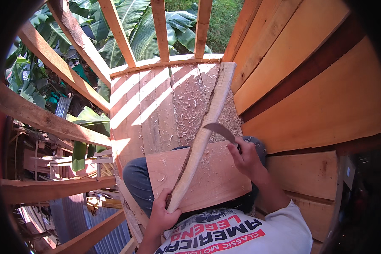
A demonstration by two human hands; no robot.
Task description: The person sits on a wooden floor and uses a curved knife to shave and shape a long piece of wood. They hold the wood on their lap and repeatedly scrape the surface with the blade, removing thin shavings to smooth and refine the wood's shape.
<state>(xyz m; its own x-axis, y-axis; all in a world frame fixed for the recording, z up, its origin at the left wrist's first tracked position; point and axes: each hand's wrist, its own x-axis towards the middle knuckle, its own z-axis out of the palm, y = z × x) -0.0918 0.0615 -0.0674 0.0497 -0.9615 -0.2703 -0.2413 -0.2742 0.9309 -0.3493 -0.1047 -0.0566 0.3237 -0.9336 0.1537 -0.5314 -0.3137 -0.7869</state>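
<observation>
A long, pale strip of wood [208, 120] with dark bark along its left edge slants from my lap up to the far rail. My left hand [164, 213] is wrapped round its near end. In my right hand [246, 157] is a knife with a curved blade [220, 130]; its handle is mostly hidden by my fingers. The blade's tip meets or overlaps the strip near its middle; whether it cuts in, I cannot tell. Beneath the strip a flat wooden board [224, 182] rests across my legs, with a few shavings on it.
Curled shavings [190, 101] lie over the plank floor [146, 122]. Wooden railing slats [114, 29] stand ahead and to the left, with banana leaves [142, 36] beyond. A plank wall [309, 93] rises close on my right. Corrugated sheets [108, 228] lie outside, at lower left.
</observation>
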